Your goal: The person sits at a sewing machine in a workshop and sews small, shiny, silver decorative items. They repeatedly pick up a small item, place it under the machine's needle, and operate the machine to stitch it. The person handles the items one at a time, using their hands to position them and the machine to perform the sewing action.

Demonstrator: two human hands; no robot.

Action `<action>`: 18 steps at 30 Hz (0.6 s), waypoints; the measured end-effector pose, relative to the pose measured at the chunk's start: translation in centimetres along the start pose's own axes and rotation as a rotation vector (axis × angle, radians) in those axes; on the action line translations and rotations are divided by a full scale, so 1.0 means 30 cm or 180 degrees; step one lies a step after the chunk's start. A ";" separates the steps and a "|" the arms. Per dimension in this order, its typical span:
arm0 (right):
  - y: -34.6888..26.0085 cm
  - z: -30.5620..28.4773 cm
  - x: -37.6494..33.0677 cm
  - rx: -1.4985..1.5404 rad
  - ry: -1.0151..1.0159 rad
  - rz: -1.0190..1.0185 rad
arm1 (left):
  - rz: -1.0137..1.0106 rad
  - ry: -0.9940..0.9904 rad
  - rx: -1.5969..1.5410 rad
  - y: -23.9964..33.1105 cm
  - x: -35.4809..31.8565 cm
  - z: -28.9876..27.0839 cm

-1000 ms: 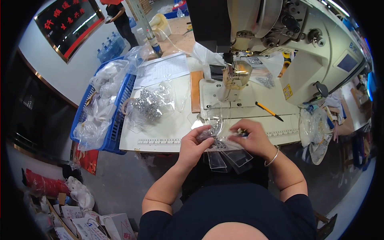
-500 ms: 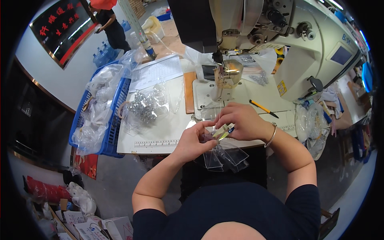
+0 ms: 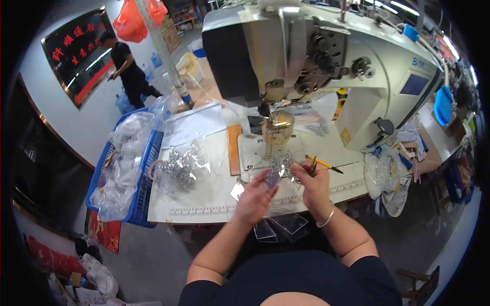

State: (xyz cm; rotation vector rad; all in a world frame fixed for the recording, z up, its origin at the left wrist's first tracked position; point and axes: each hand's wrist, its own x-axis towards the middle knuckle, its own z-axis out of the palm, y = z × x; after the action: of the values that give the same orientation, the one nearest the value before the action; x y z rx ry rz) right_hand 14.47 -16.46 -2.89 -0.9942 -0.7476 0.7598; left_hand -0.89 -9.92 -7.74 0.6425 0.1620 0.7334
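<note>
1. The small silvery ornament [image 3: 282, 164] sits up between the two hands, just over the near edge of the desk [image 3: 204, 204], in front of the sewing machine [image 3: 326, 76]. It spreads roughly left to right, like little wings.
2. The left hand [image 3: 255, 196] comes at it from the near left, palm turned in; its fingers [image 3: 270, 179] are curled up round the left part of the ornament and touching it.
3. The right hand [image 3: 314, 186] is on the right side, about equally close. Its fingers are nearly closed; they seem to pinch the ornament's right edge and a thin dark tool [image 3: 312, 167], though I can't tell the grip exactly.
4. Both forearms rise from the near edge, wrists bent inward, a bangle [image 3: 325, 220] on the right wrist.
5. A yellow pencil [image 3: 324, 163] lies just right of the hands; a clear bag of silvery pieces [image 3: 181, 166] lies to the left.
</note>
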 end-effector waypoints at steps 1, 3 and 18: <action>0.022 0.011 -0.006 0.0291 0.0247 0.0018 | 0.0034 0.0073 0.0414 -0.058 -0.007 0.028; 0.054 0.035 -0.021 0.0258 0.0391 0.0000 | 0.0683 0.0091 0.0370 -0.144 -0.028 0.094; 0.089 -0.160 -0.038 0.0074 0.0675 -0.0529 | 0.0898 0.1041 0.1753 0.066 -0.032 0.099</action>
State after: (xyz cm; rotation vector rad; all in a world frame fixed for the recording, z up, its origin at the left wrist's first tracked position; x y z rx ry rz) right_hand 17.29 -18.59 -7.25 -0.9618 -0.6266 0.5090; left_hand -1.68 -10.89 -4.25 1.0797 0.5975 1.0779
